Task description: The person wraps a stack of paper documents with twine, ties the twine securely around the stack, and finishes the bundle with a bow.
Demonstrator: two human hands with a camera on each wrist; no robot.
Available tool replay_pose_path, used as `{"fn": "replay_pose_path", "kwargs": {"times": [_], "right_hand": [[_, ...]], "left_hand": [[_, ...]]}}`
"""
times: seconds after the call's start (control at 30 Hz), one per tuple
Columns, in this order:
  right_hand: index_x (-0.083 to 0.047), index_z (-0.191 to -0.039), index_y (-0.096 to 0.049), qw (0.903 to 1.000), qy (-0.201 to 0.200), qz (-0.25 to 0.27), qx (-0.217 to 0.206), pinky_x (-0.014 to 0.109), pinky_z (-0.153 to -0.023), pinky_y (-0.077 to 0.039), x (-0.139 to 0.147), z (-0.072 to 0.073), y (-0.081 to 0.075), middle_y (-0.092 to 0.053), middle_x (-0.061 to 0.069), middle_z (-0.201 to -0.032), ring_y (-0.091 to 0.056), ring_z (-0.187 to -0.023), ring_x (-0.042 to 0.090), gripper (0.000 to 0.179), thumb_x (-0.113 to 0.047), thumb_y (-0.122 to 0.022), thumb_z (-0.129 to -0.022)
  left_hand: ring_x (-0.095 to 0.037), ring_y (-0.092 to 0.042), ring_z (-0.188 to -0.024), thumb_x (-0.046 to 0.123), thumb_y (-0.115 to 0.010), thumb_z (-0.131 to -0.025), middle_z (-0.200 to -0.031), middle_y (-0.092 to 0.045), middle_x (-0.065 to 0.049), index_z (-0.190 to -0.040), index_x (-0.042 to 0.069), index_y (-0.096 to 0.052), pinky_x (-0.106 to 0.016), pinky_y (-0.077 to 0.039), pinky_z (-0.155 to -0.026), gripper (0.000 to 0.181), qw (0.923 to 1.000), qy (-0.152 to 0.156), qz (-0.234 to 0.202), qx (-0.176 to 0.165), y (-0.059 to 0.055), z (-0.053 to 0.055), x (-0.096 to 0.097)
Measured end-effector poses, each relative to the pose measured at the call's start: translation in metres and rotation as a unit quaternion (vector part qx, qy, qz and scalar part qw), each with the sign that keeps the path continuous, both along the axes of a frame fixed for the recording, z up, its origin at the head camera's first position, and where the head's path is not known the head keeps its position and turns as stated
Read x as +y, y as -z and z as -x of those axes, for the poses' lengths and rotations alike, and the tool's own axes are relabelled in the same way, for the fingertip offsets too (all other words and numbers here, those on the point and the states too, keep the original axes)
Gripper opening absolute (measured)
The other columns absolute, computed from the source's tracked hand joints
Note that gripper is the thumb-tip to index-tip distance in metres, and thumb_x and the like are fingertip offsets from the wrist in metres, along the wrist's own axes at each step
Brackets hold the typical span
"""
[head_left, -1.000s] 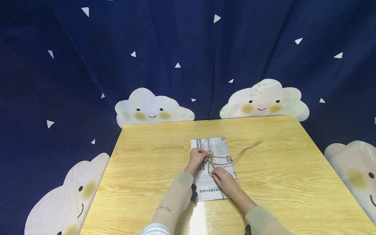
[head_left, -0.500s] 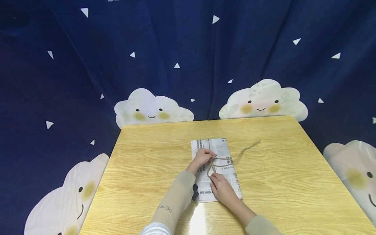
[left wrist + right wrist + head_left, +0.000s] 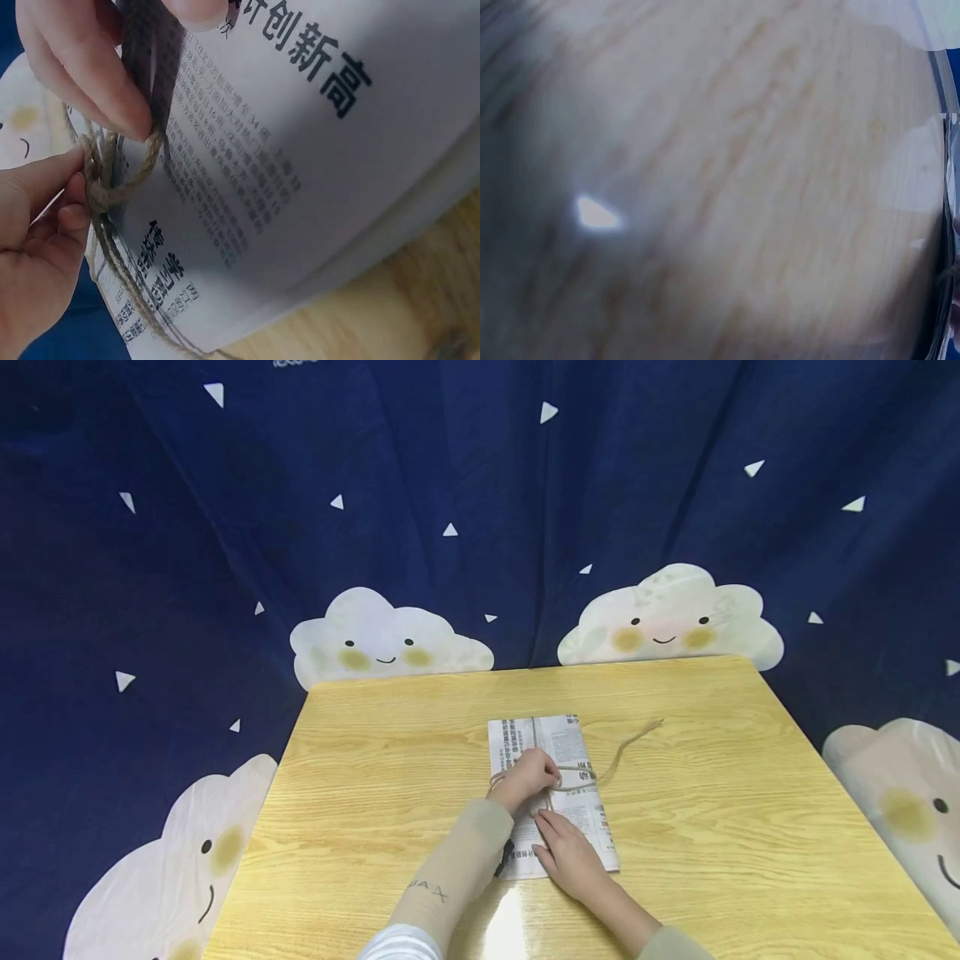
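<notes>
A flat parcel wrapped in newspaper point(image 3: 573, 827) lies on the table, with brown twine point(image 3: 576, 788) crossing over it. My left hand point(image 3: 531, 774) is above its middle and pinches the twine at the knot between thumb and finger. Closer up, the left wrist view has the left hand point(image 3: 37, 240) at the knot point(image 3: 99, 191). Just nearer my body, my right hand point(image 3: 572, 856) rests on the parcel. Its extended fingertips press a loop of twine point(image 3: 142, 172), and its thumb is held apart. Only the parcel's edge point(image 3: 949, 187) reaches the right wrist view.
The wooden table point(image 3: 712, 810) extends around the parcel on all sides. A loose twine tail point(image 3: 626, 747) runs off the parcel's right edge onto the wood. Behind the table hangs a dark blue curtain point(image 3: 420, 468) with cloud shapes.
My left hand has moved right and nearer my body with the twine. My right hand has shifted slightly down, and its thumb has spread away from the fingers.
</notes>
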State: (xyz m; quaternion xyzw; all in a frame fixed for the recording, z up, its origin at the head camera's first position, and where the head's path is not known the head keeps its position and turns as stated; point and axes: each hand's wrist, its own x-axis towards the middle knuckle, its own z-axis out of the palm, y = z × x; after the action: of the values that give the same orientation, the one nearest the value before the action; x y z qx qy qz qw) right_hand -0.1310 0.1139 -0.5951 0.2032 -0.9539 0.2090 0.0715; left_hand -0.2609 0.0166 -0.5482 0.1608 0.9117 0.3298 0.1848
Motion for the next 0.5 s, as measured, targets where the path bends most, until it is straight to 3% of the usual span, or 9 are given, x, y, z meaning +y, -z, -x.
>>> {"fn": "replay_pose_path", "kwargs": {"times": [0.2, 0.5], "right_hand": [[0.001, -0.126, -0.052, 1.0, 0.003, 0.006, -0.004, 0.039, -0.101, -0.038, 0.0004, 0.0005, 0.0012, -0.051, 0.013, -0.128, -0.047, -0.12, 0.027, 0.049, -0.025, -0.062, -0.086], [0.001, -0.126, -0.052, 0.9999, 0.005, 0.008, -0.013, 0.039, -0.102, -0.037, 0.0006, 0.0007, 0.0025, -0.05, 0.012, -0.128, -0.046, -0.12, 0.027, 0.049, -0.025, -0.063, -0.086]], "left_hand": [[-0.003, -0.054, -0.063, 0.01, -0.072, -0.076, -0.078, -0.068, 0.001, -0.078, 0.008, -0.073, -0.013, -0.046, -0.055, 0.003, 0.9998, 0.016, 0.003, 0.011, 0.0025, 0.0006, -0.0027], [-0.004, -0.058, -0.067, 0.005, -0.071, -0.077, -0.081, -0.069, 0.001, -0.08, 0.01, -0.074, -0.014, -0.048, -0.058, 0.007, 0.9992, 0.039, -0.006, -0.011, 0.0051, 0.0042, -0.0089]]}}
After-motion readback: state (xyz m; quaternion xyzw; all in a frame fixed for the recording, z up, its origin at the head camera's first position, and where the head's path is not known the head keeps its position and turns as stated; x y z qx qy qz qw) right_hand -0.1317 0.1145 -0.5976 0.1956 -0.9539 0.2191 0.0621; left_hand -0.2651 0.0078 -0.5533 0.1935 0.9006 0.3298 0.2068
